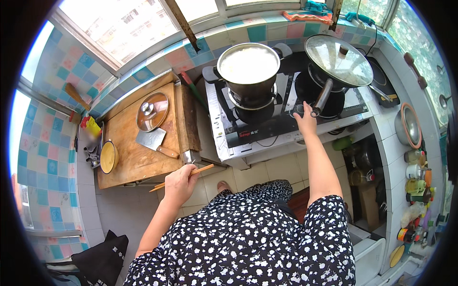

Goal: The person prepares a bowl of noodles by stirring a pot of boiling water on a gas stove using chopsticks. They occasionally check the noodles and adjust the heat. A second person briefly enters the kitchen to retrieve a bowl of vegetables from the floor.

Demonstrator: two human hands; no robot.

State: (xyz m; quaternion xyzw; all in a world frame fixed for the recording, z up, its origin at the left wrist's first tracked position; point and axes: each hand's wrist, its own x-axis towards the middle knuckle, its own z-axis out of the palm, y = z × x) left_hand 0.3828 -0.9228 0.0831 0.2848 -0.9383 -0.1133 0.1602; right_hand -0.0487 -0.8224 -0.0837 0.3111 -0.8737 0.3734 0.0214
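My left hand point(179, 185) is closed around a pair of wooden chopsticks point(202, 169), held level in front of the cutting table. Out at the front panel of the gas stove point(257, 133), my right hand point(306, 121) has its fingers on a burner knob, which they mostly cover. Behind that hand, a wok's handle point(323, 97) points toward me. The wok sits on the right burner under a glass lid point(339, 61). On the left burner stands a dark two-handled pot point(250, 86), uncovered, with whitish, foamy contents up to near its rim.
Left of the stove, a wooden cutting board point(129, 167) bears a cleaver point(151, 139), a glass pot lid point(152, 112) and a yellow bowl point(109, 157). A metal basin point(409, 125) and several jars line the right counter. A black bag point(102, 257) is at lower left.
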